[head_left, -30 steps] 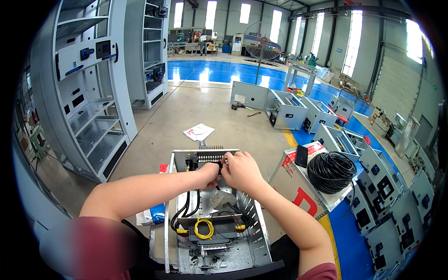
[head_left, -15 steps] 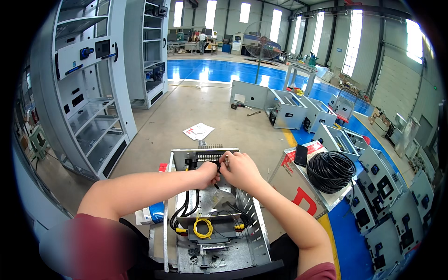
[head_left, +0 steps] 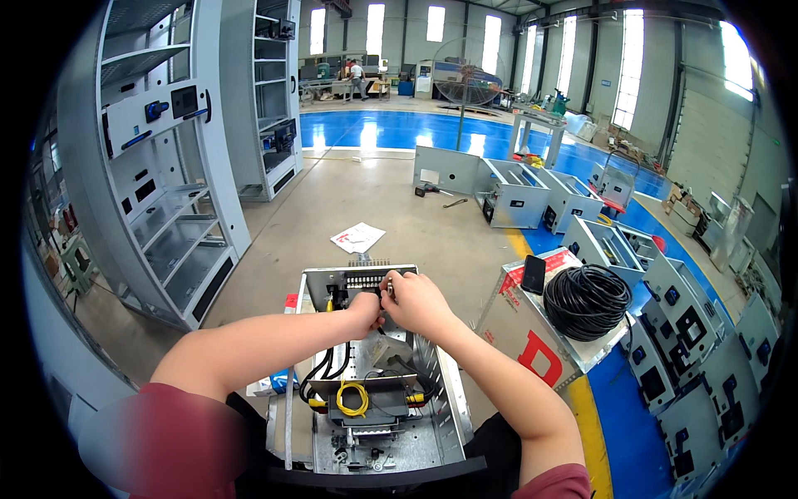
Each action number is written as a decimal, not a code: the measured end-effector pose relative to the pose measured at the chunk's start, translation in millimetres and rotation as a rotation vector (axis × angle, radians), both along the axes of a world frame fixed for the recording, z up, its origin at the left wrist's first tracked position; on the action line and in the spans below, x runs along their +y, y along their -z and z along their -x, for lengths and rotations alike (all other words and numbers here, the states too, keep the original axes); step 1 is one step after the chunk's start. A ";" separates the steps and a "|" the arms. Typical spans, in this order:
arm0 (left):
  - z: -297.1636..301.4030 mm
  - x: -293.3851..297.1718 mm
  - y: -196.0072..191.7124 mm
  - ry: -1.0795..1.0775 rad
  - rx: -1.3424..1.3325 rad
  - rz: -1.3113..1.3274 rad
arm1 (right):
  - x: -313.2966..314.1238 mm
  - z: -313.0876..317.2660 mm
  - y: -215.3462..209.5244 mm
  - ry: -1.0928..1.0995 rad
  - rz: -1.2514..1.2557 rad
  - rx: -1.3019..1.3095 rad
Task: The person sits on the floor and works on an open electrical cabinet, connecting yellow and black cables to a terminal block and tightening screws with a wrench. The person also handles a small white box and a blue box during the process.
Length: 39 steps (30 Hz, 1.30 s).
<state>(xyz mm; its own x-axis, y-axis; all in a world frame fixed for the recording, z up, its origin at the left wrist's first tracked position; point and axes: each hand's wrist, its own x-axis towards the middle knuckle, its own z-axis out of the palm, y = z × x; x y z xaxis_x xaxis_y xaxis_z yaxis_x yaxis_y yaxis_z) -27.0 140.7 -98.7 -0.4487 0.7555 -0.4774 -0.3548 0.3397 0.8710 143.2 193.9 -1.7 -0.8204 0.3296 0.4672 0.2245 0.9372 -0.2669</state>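
Observation:
In front of me stands an open grey metal box (head_left: 451, 391) with slotted sides. Both my hands work close together at its far end, just below a row of white terminals (head_left: 363, 281). My left hand (head_left: 366, 313) is closed in a pinch, with a bit of something dark by its fingertips. Right beside it, my right hand (head_left: 411, 301) pinches a small metallic piece whose kind I cannot make out. Black cables (head_left: 326, 363) run along the box's left inside. Nearer to me, a coil of yellow wire (head_left: 352, 399) lies on a dark unit (head_left: 378, 406).
Small loose hardware (head_left: 374, 457) lies in the box's near end. To the right, a carton (head_left: 519, 333) carries a phone (head_left: 534, 273) and a coil of black cable (head_left: 587, 303). Tall open cabinets (head_left: 166, 191) stand left; several grey enclosures (head_left: 514, 202) stand right.
The view has shifted slightly. Both hands remain together at the terminals, with only small finger movements. A yellow piece by the left cables now shows beyond my left forearm.

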 end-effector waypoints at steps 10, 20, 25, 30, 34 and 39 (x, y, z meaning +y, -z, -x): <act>-28.0 17.3 -2.2 -0.378 -0.027 -0.130 | 9.4 2.0 9.1 -0.031 0.044 0.090; -18.6 12.0 -10.8 -0.492 -0.221 -0.195 | 15.2 -4.4 5.9 0.068 0.317 0.038; -25.0 9.4 -25.7 -0.523 -0.310 -0.208 | 14.3 -9.1 3.6 0.074 0.300 0.054; -26.3 9.2 -25.3 -0.541 -0.208 -0.175 | 11.0 -11.2 0.8 0.057 0.235 0.070; -27.3 7.7 -19.4 -0.537 -0.238 -0.216 | 13.8 -9.4 5.7 0.041 0.212 0.073; -23.4 6.2 -25.5 -0.542 -0.165 -0.160 | 11.1 -10.8 1.6 0.048 0.251 0.037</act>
<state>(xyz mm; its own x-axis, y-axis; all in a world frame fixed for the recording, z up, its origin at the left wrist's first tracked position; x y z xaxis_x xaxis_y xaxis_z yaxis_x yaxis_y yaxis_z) -3.6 146.9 -73.2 -0.7206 0.5072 -0.4728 -0.5765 -0.0594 0.8149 154.0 205.0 -3.4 -0.7849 0.4768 0.3956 0.2524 0.8293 -0.4986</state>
